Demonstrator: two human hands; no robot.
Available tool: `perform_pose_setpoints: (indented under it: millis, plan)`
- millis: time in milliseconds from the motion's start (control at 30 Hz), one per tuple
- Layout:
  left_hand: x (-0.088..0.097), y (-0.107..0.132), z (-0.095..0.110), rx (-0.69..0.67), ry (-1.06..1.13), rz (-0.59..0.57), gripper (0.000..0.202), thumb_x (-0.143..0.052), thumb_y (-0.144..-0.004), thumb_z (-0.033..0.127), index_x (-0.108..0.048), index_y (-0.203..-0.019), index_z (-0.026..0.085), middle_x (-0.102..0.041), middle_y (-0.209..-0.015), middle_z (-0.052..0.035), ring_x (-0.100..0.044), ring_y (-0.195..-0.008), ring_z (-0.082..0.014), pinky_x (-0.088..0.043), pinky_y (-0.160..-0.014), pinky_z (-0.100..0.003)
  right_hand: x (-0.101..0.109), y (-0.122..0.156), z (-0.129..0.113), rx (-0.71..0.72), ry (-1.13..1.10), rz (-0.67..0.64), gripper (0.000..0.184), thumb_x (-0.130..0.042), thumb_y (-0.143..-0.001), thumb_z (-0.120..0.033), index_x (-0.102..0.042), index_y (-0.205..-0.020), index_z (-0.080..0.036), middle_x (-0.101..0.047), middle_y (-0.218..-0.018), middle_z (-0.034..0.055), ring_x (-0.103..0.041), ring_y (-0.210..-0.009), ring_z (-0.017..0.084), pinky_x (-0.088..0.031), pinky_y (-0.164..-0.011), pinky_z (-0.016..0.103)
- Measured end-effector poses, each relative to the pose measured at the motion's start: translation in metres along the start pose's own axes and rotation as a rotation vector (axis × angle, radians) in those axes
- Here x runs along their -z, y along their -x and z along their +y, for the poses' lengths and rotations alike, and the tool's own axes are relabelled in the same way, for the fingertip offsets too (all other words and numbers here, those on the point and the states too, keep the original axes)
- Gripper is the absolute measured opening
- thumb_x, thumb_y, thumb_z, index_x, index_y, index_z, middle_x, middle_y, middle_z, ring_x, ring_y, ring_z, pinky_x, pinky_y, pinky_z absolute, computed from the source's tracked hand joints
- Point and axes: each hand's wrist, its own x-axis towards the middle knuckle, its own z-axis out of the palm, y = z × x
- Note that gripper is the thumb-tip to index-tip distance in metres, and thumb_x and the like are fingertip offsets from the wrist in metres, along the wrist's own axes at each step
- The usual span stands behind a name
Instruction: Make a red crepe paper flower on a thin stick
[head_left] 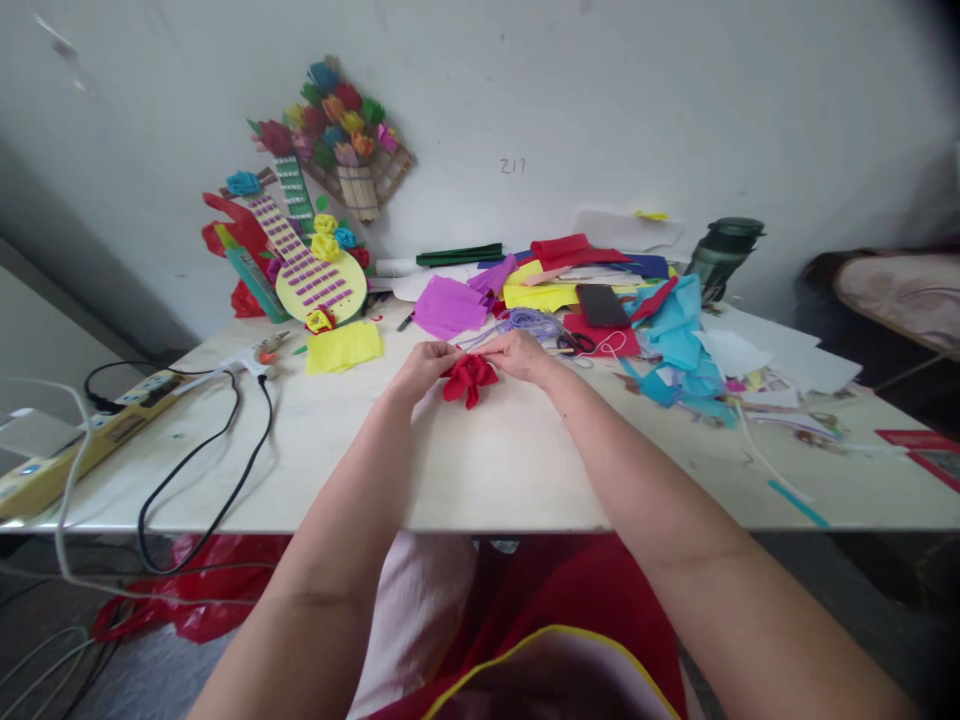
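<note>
A red crepe paper flower (470,378) with several pointed petals is held just over the tabletop in front of me. My left hand (429,366) pinches its left upper edge between thumb and fingers. On the other side, my right hand (519,355) grips the upper right part with fingertips pressed together. The flower's back is out of sight. Beyond the hands lie a purple cord bundle (534,322), scissors (576,343) with black handles, and purple crepe paper (450,305).
A yellow power strip (97,440) with black cables and a glue gun (255,360) sits at left. Behind stand a paper-flower guitar (319,285) and a flower basket (358,190). At right are a phone (602,306), blue paper scraps (679,340) and a dark bottle (724,258).
</note>
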Motion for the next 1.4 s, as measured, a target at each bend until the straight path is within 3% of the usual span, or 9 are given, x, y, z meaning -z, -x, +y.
perform_pose_setpoints:
  millis: [200,433,600,767,1067,1233,1400]
  plan:
    - [0.006,0.000,-0.005,0.100,0.161,-0.094,0.025,-0.074,-0.060,0.031,-0.064,-0.067,0.010,-0.059,-0.056,-0.0029,-0.049,-0.049,-0.0083,-0.035,-0.050,-0.021,0.001,0.002,-0.005,0.013,0.052,0.025,0.028,-0.057,-0.078,-0.020,-0.073,-0.099,-0.030,-0.073,-0.100,0.0003,-0.067,-0.093,0.018,-0.048,-0.077,0.027]
    - [0.001,0.003,0.003,0.166,0.249,-0.042,0.013,-0.068,-0.060,0.021,-0.064,-0.063,0.009,-0.058,-0.055,-0.0026,-0.049,-0.047,-0.0081,-0.035,-0.048,-0.020,0.000,0.001,-0.004,0.068,0.067,0.031,0.033,-0.051,-0.076,-0.014,-0.075,-0.095,-0.027,-0.074,-0.096,0.0003,-0.066,-0.088,0.017,-0.046,-0.073,0.025]
    - [-0.002,0.004,0.005,0.201,0.275,-0.034,0.013,-0.063,-0.059,0.013,-0.055,-0.050,0.012,-0.049,-0.045,0.0015,-0.043,-0.043,-0.0063,-0.034,-0.047,-0.020,-0.001,0.000,-0.003,0.078,0.092,0.034,0.035,-0.049,-0.074,-0.012,-0.075,-0.092,-0.024,-0.074,-0.091,0.0018,-0.065,-0.085,0.017,-0.044,-0.072,0.024]
    - [-0.001,0.006,0.004,0.160,0.246,-0.049,0.007,-0.063,-0.055,0.012,-0.058,-0.050,0.011,-0.048,-0.042,0.0012,-0.038,-0.040,-0.0056,-0.027,-0.043,-0.020,-0.002,0.001,-0.005,0.057,0.114,0.007,0.035,-0.048,-0.073,-0.012,-0.075,-0.093,-0.023,-0.074,-0.091,0.0026,-0.065,-0.084,0.017,-0.043,-0.072,0.024]
    - [0.003,0.002,0.000,0.091,0.169,-0.050,0.017,-0.073,-0.057,0.023,-0.064,-0.062,0.010,-0.059,-0.052,-0.0025,-0.049,-0.046,-0.0085,-0.035,-0.047,-0.021,-0.006,-0.001,0.003,-0.033,-0.050,-0.025,0.029,-0.055,-0.075,-0.016,-0.074,-0.096,-0.023,-0.074,-0.093,0.0033,-0.066,-0.087,0.018,-0.047,-0.077,0.027]
    - [-0.001,0.004,0.003,0.020,0.062,-0.056,0.020,-0.075,-0.058,0.027,-0.066,-0.063,0.010,-0.061,-0.056,-0.0029,-0.052,-0.053,-0.0092,-0.040,-0.054,-0.021,0.000,0.003,0.004,-0.038,-0.341,-0.102,0.028,-0.055,-0.076,-0.014,-0.073,-0.097,-0.018,-0.073,-0.087,0.0045,-0.064,-0.075,0.013,-0.049,-0.073,0.026]
    - [-0.007,0.004,0.003,-0.047,-0.036,-0.066,0.024,-0.076,-0.059,0.032,-0.068,-0.067,0.011,-0.062,-0.058,-0.0026,-0.051,-0.054,-0.0098,-0.039,-0.053,-0.022,0.006,0.006,0.000,-0.185,-0.431,-0.136,0.033,-0.051,-0.080,-0.023,-0.069,-0.106,-0.012,-0.070,-0.077,0.0038,-0.053,-0.059,0.009,-0.044,-0.061,0.024]
